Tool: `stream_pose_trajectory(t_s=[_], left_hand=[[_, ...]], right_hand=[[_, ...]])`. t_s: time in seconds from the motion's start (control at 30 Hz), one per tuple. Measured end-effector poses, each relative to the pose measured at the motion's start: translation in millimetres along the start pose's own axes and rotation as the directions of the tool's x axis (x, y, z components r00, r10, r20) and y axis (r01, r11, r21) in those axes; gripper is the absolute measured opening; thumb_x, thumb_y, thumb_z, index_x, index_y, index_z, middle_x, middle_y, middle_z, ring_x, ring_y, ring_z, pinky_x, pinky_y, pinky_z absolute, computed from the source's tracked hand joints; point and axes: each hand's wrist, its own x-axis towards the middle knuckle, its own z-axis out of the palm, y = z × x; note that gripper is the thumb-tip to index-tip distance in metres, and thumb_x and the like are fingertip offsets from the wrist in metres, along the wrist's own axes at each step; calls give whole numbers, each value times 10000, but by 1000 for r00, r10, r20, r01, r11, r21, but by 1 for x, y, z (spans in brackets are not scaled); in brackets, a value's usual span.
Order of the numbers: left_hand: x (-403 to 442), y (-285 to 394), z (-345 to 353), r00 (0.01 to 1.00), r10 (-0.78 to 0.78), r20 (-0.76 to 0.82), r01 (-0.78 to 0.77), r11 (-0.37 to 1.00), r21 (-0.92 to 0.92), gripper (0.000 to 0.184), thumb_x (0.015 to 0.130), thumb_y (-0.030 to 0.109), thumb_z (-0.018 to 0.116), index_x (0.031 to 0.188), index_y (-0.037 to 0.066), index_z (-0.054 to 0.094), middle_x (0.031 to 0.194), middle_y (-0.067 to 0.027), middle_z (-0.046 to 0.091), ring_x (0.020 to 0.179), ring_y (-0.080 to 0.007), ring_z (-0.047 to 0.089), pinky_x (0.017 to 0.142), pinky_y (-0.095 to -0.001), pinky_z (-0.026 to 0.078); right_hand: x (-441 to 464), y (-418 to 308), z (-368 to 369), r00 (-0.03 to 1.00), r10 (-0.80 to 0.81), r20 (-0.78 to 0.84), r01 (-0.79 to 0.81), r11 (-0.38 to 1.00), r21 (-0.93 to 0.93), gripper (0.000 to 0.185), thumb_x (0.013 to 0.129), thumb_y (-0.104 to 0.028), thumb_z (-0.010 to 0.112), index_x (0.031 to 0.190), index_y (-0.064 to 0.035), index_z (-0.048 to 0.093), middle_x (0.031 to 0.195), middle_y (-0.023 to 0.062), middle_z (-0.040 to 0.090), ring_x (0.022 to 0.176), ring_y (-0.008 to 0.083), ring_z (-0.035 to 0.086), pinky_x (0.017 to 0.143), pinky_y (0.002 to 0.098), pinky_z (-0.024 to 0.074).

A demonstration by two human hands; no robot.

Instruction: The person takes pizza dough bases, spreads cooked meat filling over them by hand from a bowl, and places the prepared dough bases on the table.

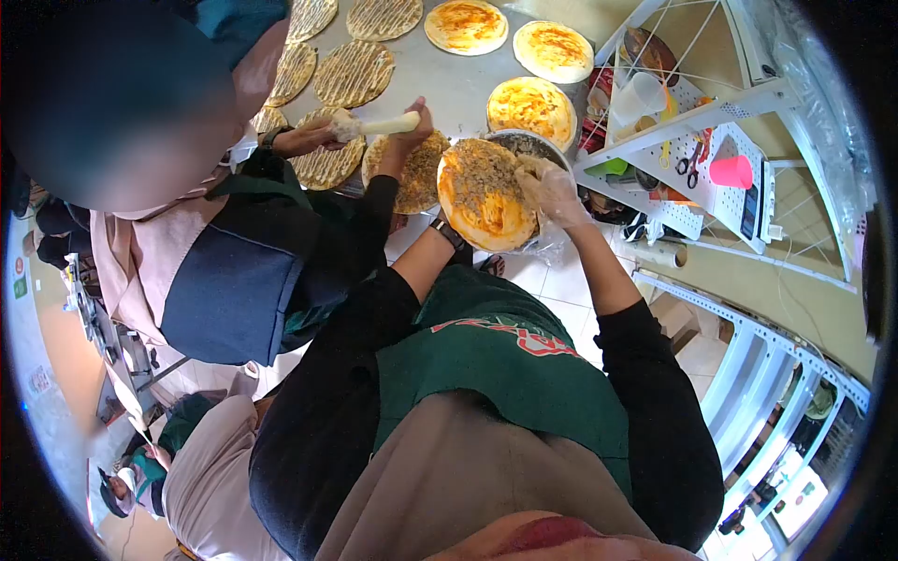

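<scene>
A round flat pizza base (482, 201) with orange sauce and crumbled brown topping (488, 173) is held up in front of me, tilted. My left hand (443, 217), with a dark watch at the wrist, supports it from the left and beneath; most of its fingers are hidden. In a clear plastic glove, my right hand (550, 192) is at the base's right edge, fingers bent together against the crumbled topping. Just behind it is a metal bowl (533, 142) with more of the topping inside, partly covered by the base and the glove.
Sauced bases (554, 51) and topped pizzas striped with cream (354, 73) lie on the metal table (440, 89). At my left a co-worker's hands hold a piping bag (388, 124) over pizzas. A white rack (692, 122) with scissors (692, 168) and a pink cup (731, 172) stands right.
</scene>
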Motion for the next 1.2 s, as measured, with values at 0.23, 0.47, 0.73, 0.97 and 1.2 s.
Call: stream_pose_trajectory(t_s=[0.23, 0.47, 0.73, 0.97, 1.2], left_hand=[[-10, 9, -5, 1000, -17, 23, 17, 1000, -14, 495, 995, 406, 350, 1384, 103, 397, 1382, -137, 464, 1233, -278, 480, 1023, -445, 419], [-16, 8, -8, 997, -57, 48, 58, 998, -21, 498, 997, 405, 345, 1392, 103, 385, 1392, -138, 452, 1245, -274, 470, 1030, -444, 413], [-14, 11, -10, 992, -103, 76, 106, 994, -31, 501, 999, 403, 340, 1401, 104, 371, 1403, -140, 439, 1259, -269, 458, 1037, -442, 406], [-23, 7, -10, 993, -116, -5, 115, 993, -40, 504, 1000, 401, 341, 1404, 101, 369, 1393, -144, 450, 1254, -271, 466, 1033, -445, 412], [-21, 4, 4, 998, -3, -70, 7, 998, 55, 532, 963, 419, 376, 1363, 72, 420, 1350, -164, 486, 1204, -318, 504, 1011, -467, 427]], right_hand=[[-44, -6, 29, 875, -484, 18, 476, 853, -213, 580, 929, -418, 471, 1409, -102, 392, 1464, 181, 339, 1358, 326, 315, 1119, 374, 255], [-26, 25, 45, 963, -206, -174, 227, 967, 112, 595, 915, -346, 526, 1399, -33, 378, 1430, 172, 388, 1316, 301, 372, 1109, 374, 254], [-7, 43, 56, 991, -109, -80, 128, 949, 288, 563, 932, -419, 461, 1343, -34, 465, 1413, 191, 417, 1366, 322, 308, 1130, 408, 223], [-10, 36, 46, 924, -333, -189, 354, 931, 90, 430, 933, -350, 508, 1249, -63, 554, 1322, 184, 511, 1248, 301, 461, 1055, 367, 341], [-8, 65, 53, 898, 441, 19, -329, 640, 695, 495, 981, -462, 383, 1235, -68, 541, 1160, 145, 584, 1050, 243, 575, 873, 386, 477]])
